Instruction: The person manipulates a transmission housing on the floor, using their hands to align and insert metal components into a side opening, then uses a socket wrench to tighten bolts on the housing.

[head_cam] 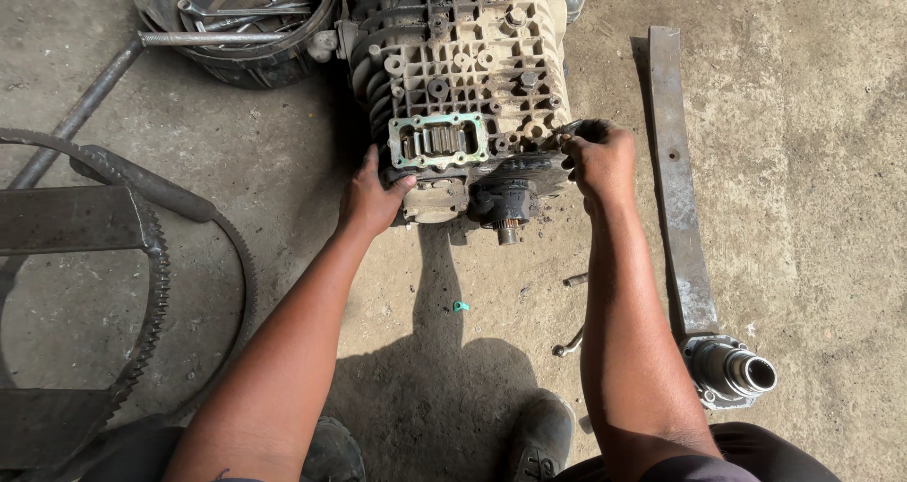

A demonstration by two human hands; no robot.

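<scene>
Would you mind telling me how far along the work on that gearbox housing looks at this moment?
Done: a side opening on the gearbox housing is uncovered, its green gasket framing exposed gear teeth. A loose bolt lies on the concrete floor.

In hand: the left hand grips the housing's near edge, and the right hand grips the dark end piece.

Left: that end piece and its splined shaft stub remain on the housing.
</scene>
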